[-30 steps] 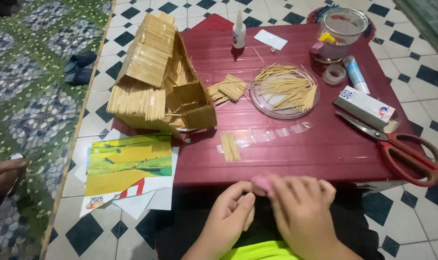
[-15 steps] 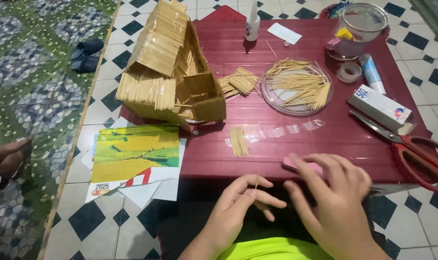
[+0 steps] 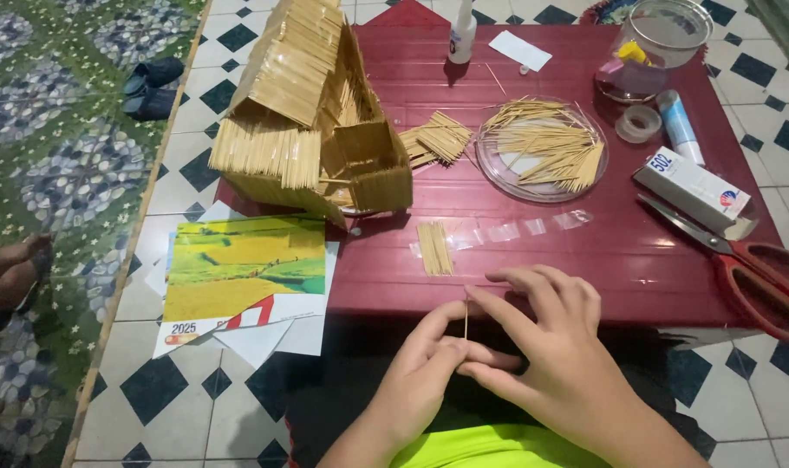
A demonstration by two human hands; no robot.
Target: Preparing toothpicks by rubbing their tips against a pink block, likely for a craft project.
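My left hand (image 3: pixel 425 377) and my right hand (image 3: pixel 546 334) meet just in front of the near edge of a dark red low table (image 3: pixel 585 260). Between their fingertips stands a thin wooden stick (image 3: pixel 466 316), held upright. A small flat row of sticks (image 3: pixel 433 248) lies on the table just beyond my hands, joined to a clear strip of tape (image 3: pixel 520 229). A model house made of sticks (image 3: pixel 312 113) stands on the table's left end. A clear round dish (image 3: pixel 542 149) holds several loose sticks.
Red-handled scissors (image 3: pixel 746 264), a white glue box (image 3: pixel 691 184), a tape roll (image 3: pixel 637 123), a tube (image 3: pixel 676 121), a glass jar (image 3: pixel 659 43) and a white bottle (image 3: pixel 462 30) lie about. A landscape calendar (image 3: pixel 243 277) overhangs the tiled floor. Someone's foot (image 3: pixel 9 273) rests at left.
My hands have come closer together at the table's near edge. The right hand's fingers now pinch the same stick as the left hand. The view has tilted slightly.
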